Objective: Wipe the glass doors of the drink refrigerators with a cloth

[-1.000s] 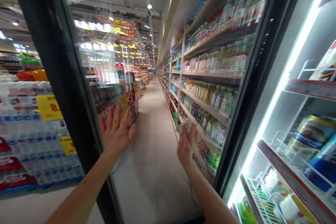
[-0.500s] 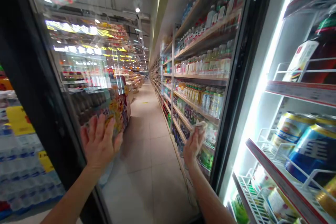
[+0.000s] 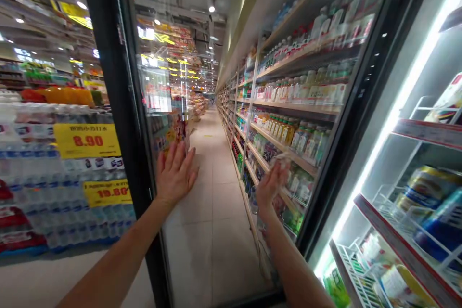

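Note:
A glass door [image 3: 202, 269] with a black frame stands open in front of me, the store aisle showing through it. My left hand [image 3: 175, 173] lies flat against the glass near the frame's left side, fingers spread, holding nothing. Toward the right part of the pane, my right hand [image 3: 270, 183] presses a pale, crumpled cloth [image 3: 283, 159] to the glass. The cloth is slightly blurred and partly covered by the fingers.
At right is a lit cooler with wire-fronted shelves [image 3: 404, 245], holding cans such as a blue can [image 3: 442, 226]. Wrapped bottled-water packs [image 3: 72, 216] with yellow price signs [image 3: 88, 140] are stacked at left. Bottle-lined shelves [image 3: 296, 106] appear through the glass.
The door frame and my left hand sit farther right in view, and more of the bottle packs shows at left. My right hand with the cloth has shifted slightly up and right.

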Demonstrator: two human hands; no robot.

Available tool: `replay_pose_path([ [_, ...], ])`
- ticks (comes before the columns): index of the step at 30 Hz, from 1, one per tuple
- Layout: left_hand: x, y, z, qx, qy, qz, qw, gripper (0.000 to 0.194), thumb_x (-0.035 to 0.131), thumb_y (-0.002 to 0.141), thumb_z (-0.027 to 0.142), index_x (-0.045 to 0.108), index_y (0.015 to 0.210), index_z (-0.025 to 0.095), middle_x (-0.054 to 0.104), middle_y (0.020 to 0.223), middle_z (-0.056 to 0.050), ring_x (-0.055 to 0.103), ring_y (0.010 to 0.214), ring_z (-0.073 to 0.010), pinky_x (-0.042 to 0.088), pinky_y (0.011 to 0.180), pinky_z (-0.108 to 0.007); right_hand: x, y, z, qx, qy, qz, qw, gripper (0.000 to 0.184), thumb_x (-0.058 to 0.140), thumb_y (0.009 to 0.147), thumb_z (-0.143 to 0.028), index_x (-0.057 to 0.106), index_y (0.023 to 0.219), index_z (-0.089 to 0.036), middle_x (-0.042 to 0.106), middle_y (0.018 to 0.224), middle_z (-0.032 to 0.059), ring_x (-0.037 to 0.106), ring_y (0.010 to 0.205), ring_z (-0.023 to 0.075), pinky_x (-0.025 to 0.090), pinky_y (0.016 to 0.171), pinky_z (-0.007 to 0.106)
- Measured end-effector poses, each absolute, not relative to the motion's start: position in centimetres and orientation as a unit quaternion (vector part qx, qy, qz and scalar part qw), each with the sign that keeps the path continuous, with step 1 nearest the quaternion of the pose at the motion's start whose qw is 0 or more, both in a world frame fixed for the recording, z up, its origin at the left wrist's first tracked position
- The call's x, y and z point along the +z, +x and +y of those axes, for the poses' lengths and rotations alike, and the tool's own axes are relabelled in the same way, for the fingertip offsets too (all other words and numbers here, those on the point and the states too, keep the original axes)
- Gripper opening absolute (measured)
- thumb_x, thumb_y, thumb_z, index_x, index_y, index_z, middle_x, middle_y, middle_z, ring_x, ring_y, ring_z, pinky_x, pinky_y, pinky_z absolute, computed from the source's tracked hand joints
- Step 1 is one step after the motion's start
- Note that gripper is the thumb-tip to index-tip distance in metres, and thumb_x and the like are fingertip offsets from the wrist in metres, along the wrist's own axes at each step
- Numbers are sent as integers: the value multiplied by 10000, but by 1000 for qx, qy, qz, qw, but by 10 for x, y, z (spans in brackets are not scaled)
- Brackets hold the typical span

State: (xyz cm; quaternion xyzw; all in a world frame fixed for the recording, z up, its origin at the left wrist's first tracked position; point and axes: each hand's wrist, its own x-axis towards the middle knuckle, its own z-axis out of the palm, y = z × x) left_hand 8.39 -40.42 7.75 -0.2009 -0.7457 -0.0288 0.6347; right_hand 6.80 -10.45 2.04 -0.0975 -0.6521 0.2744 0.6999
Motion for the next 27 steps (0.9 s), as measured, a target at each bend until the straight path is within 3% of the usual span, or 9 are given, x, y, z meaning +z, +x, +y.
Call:
replay_pose_path([
  [4, 77, 87, -405, -24, -209, -742, 637, 712, 567, 786, 305, 210, 1400, 254, 267, 1450, -99, 157, 1367, -232, 140, 1097, -466, 10, 85, -198, 171, 107, -727, 656, 441, 333, 864, -126, 463, 1281, -191, 290, 1437, 138, 205, 1354, 284, 254, 1052, 538],
  [7, 77, 89, -406, -20, -215, -741, 636, 692, 555, 793, 292, 220, 1397, 247, 276, 1446, -103, 155, 1367, -224, 147, 1096, -454, 9, 90, -199, 94, 199, -742, 633, 432, 370, 853, -102, 500, 1236, -253, 368, 1398, 87, 247, 1342, 242, 262, 1062, 495],
  [13, 77, 92, -407, -24, -213, -738, 640, 668, 531, 806, 287, 224, 1397, 238, 308, 1430, -105, 163, 1363, -226, 152, 1093, -454, 45, 73, -143, 217, -22, -658, 721, 468, 322, 884, -184, 357, 1349, -151, 210, 1460, 187, 199, 1353, 286, 265, 1032, 548],
  [16, 77, 93, -407, -27, -213, -737, 641, 664, 525, 808, 282, 222, 1397, 241, 301, 1432, -102, 168, 1362, -226, 154, 1092, -453, 38, 78, -175, 188, 28, -691, 697, 460, 321, 879, -169, 383, 1335, -167, 206, 1465, 169, 191, 1355, 286, 254, 1040, 547],
  [20, 77, 92, -407, -29, -218, -730, 647, 661, 525, 807, 278, 229, 1396, 228, 296, 1432, -109, 151, 1366, -214, 145, 1097, -438, 25, 89, -193, 95, 145, -754, 633, 435, 351, 858, -132, 471, 1268, -212, 316, 1424, 131, 221, 1349, 260, 251, 1056, 512],
  [27, 76, 93, -404, -42, -210, -741, 636, 597, 491, 817, 274, 289, 1375, 210, 316, 1423, -116, 155, 1365, -226, 140, 1094, -464, 76, 78, -163, 223, -52, -669, 707, 473, 315, 872, -196, 379, 1337, -140, 240, 1446, 195, 201, 1351, 285, 260, 1027, 551],
])
